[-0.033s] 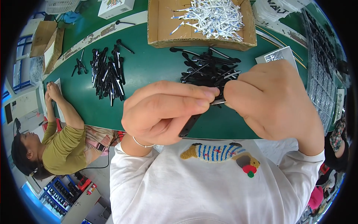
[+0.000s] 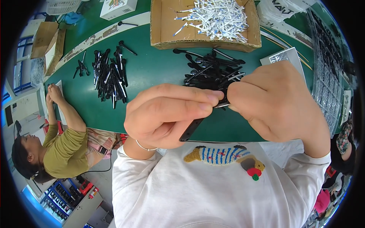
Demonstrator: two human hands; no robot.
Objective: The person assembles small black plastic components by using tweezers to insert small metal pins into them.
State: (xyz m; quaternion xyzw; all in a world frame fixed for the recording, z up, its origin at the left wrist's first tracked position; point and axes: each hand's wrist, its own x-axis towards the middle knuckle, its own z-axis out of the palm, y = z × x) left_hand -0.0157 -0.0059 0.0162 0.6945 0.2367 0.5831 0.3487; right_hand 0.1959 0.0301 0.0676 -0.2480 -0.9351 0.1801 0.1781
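Observation:
Between its thumb and fingers, my left hand (image 2: 165, 112) pinches a flat black strip-shaped part (image 2: 191, 130), whose lower end with small holes sticks out below the palm. A thin silvery edge (image 2: 222, 105) shows between the two hands. My right hand (image 2: 279, 102) is closed, its curled fingers meeting the left fingertips at the upper end of the part. What the right fingers grip is hidden behind them. Just beyond the hands lies a pile of slender black parts with rounded ends (image 2: 211, 66), some with silvery faces.
Another heap of black parts (image 2: 110, 76) lies on the green table (image 2: 152, 64) to the left. A cardboard box (image 2: 163, 38) of white-and-blue strips stands at the back, with a white box (image 2: 298, 62) right of it. A co-worker in an olive top (image 2: 64, 152) sits at left.
The lower end of the black strip has shifted slightly down and left with my left hand. My right hand stays almost in place.

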